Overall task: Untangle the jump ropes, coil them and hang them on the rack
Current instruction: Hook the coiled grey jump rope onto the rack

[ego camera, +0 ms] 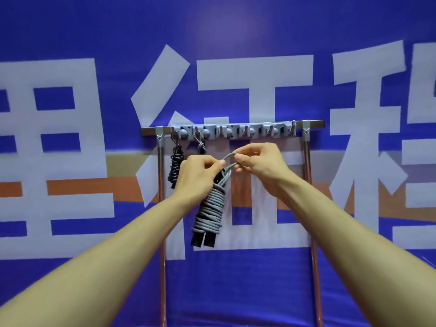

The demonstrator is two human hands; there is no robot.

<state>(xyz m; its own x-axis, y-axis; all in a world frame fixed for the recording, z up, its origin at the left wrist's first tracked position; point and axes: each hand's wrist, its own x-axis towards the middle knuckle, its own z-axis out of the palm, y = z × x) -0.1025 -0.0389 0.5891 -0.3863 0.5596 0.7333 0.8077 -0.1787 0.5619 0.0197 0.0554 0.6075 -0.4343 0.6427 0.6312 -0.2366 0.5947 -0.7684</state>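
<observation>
A grey jump rope (210, 208) is wound into a tight coil around its two black handles, whose ends stick out at the bottom. It hangs in front of the rack (233, 131), a little below the hook bar. My left hand (200, 173) grips the top of the coil. My right hand (258, 161) pinches the free grey loop that arcs above the coil. A black coiled rope (175, 169) hangs from a hook at the rack's left end. Beside it another grey rope (201, 147) hangs from a second hook, mostly hidden behind my left hand.
The rack stands on two copper-coloured legs (308, 161) in front of a blue banner with large white characters. Several hooks (266, 131) to the right of the hung ropes carry nothing.
</observation>
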